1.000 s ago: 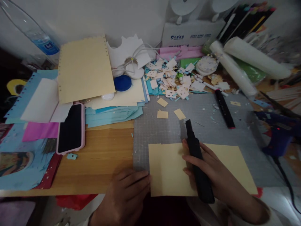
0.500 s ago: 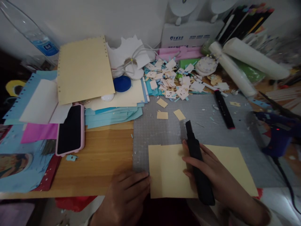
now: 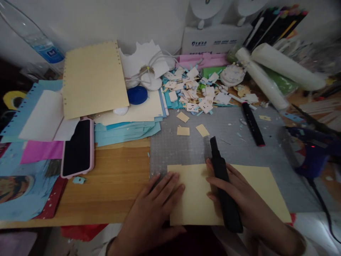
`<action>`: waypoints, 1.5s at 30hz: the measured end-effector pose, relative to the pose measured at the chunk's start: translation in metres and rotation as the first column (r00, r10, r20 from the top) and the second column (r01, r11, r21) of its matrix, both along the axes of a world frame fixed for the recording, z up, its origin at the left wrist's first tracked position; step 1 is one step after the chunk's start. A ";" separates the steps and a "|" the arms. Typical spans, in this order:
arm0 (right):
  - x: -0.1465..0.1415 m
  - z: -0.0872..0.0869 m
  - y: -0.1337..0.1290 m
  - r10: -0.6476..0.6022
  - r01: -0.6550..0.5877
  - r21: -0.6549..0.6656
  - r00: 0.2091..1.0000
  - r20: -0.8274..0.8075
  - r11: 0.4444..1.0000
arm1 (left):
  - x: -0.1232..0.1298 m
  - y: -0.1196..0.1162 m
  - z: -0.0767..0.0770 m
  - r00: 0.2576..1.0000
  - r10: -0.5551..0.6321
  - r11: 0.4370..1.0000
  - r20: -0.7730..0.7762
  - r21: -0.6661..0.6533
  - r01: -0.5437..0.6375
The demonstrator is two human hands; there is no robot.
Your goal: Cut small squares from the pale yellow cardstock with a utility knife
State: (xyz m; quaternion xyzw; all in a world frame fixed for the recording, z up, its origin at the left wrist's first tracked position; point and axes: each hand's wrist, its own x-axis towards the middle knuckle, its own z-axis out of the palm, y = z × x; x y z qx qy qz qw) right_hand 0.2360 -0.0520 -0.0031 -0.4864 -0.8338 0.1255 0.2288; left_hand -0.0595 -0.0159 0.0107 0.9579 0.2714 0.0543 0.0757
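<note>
A sheet of cream paper [image 3: 195,195] lies on the grey cutting mat [image 3: 170,145] at the near edge of the table. My left hand [image 3: 157,202] rests on the sheet's left edge, fingers spread and pointing away from me. My right hand [image 3: 243,199] is wrapped round a black utility knife [image 3: 226,195], its blade out and pointing up and away, over the middle of the sheet. Part of the paper is hidden under the knife and both hands. Beyond the sheet lie several small cream paper pieces [image 3: 183,131].
A black marker [image 3: 253,124] lies on the mat at right, near a blue glue gun [image 3: 310,149] with its red light on. Small paper cut-outs [image 3: 191,92] are heaped at the back. Stacked coloured paper [image 3: 128,131] and a phone [image 3: 77,149] sit at left.
My left hand has moved up and right onto the sheet's left edge, and its fingers have spread from a loosely bent pose. My right hand and the knife have hardly moved.
</note>
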 end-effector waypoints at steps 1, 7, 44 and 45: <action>0.000 0.000 0.001 -0.002 0.002 0.005 1.000 -0.001 1.000 | -0.001 0.000 0.000 1.000 0.002 1.000 0.001 0.001 -0.002; 0.001 -0.001 0.000 0.003 -0.003 -0.007 1.000 0.005 1.000 | 0.001 -0.001 0.001 1.000 0.004 1.000 -0.006 -0.020 -0.005; 0.003 -0.002 0.000 -0.003 0.003 -0.035 1.000 -0.014 0.999 | 0.001 0.001 -0.002 1.000 -0.001 0.999 0.007 0.033 0.001; 0.003 -0.002 0.000 -0.001 0.001 -0.032 1.000 -0.008 0.999 | 0.001 0.001 -0.002 1.000 -0.001 0.999 0.005 0.032 0.001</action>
